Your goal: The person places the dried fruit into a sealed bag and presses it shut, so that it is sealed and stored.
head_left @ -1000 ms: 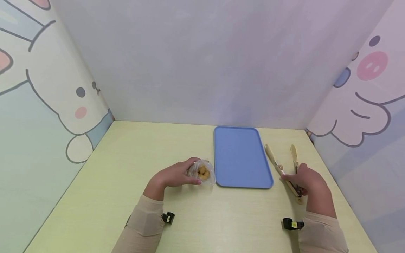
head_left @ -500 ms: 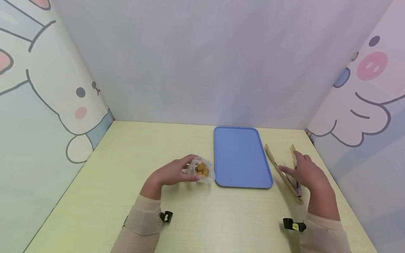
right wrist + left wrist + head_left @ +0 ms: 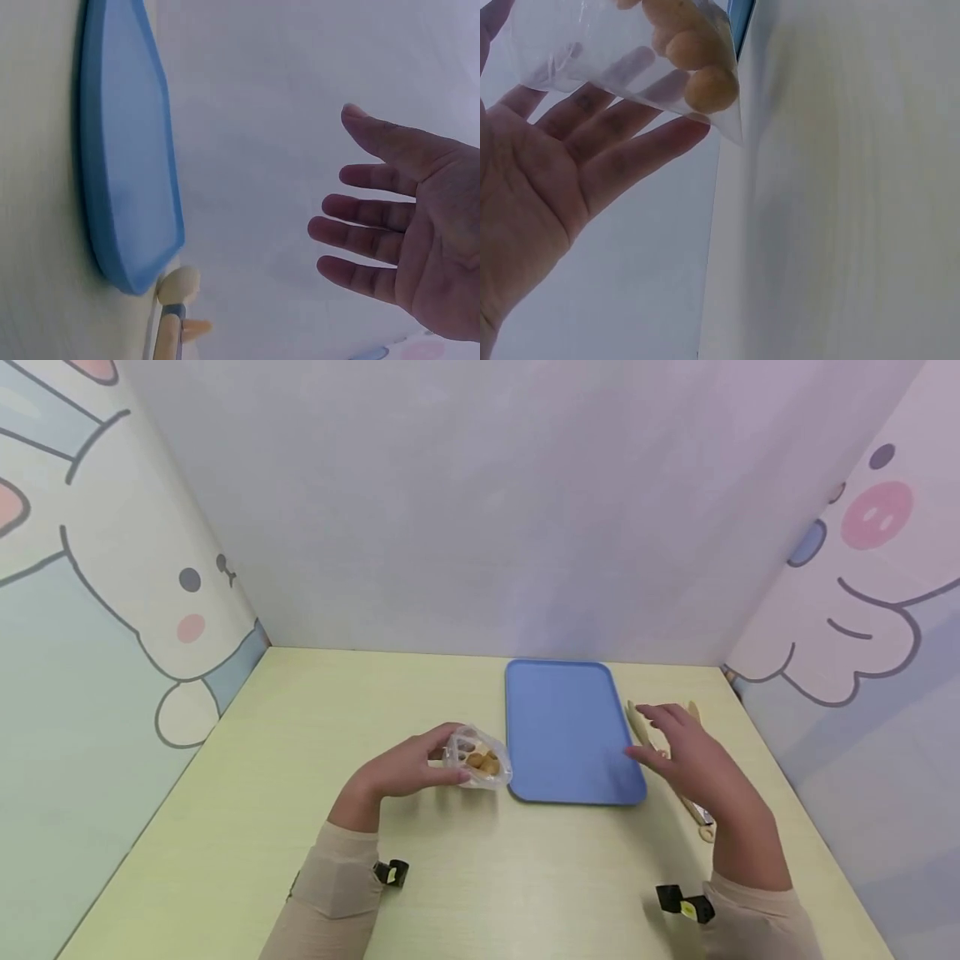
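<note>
My left hand [image 3: 401, 770] holds a clear plastic bag [image 3: 592, 41] between thumb and fingers, with the bag's mouth showing from above. Several round golden-brown balls [image 3: 711, 90] are bunched inside, some against its lower corner. My right hand [image 3: 693, 764] is raised with fingers spread and nothing in it. It hovers just beyond the right edge of a blue tray [image 3: 570, 727] and partly covers a pair of wooden-tipped tongs [image 3: 701, 814]. In the right wrist view one end of the tongs [image 3: 178, 289] shows below the tray's corner.
All this is on a pale yellow table [image 3: 375, 693] backed by a plain light wall [image 3: 420, 510]. Side walls carry cartoon animals, a rabbit [image 3: 150, 568] on the left and a pig [image 3: 877, 552] on the right. The bag is beside the tray's near left corner.
My right hand has let go of the tongs, lifted, and moved left toward the tray. The tongs stay on the table. The bag in my left hand has tilted slightly and risen a little.
</note>
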`<state>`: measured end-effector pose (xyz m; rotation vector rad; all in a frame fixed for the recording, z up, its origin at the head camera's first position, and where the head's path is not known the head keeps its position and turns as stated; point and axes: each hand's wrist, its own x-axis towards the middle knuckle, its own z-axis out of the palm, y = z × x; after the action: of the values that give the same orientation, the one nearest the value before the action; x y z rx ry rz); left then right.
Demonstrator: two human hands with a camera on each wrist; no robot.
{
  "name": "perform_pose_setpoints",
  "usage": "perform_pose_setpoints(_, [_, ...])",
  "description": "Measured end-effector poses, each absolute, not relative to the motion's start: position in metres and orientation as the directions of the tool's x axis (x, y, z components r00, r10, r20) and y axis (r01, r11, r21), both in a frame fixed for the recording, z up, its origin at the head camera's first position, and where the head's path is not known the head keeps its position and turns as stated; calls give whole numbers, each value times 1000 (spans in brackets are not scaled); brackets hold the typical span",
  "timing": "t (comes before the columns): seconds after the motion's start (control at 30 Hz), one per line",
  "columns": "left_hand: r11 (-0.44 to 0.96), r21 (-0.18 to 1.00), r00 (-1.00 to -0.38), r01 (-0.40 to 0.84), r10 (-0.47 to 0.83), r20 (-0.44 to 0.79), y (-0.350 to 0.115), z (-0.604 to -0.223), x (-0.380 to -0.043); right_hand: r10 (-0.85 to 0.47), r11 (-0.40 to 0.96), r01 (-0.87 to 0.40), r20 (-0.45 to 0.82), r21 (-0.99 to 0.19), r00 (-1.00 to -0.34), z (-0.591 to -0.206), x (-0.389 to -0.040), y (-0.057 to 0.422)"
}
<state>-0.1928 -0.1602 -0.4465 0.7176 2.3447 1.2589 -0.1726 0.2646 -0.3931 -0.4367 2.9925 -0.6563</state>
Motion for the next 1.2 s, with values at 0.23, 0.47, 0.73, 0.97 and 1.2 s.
perform_pose_setpoints(0.23, [357,903,-757,240,652,-56,-157,-438,-190,-420,783,-416,100,-463,-902,-398,-166,229])
perform_pose_setpoints(0.47, [230,948,-684,220,729,-19,-147,-432,-185,-539,684,-561,196,-466,-819,-401,-156,198])
perform_pose_setpoints(0.73, [129,967,-595,221,803,29,-134,-429,-179,-644,562,-703,302,-436,-703,-404,-147,174])
perform_pose_setpoints(0.97, [113,959,-559,259,828,53,-129,-427,-176,-670,508,-748,351,-426,-655,-404,-143,166])
perform_pose_setpoints(1.2, [32,970,-490,242,867,93,-125,-426,-175,-665,476,-793,434,-380,-607,-406,-143,162])
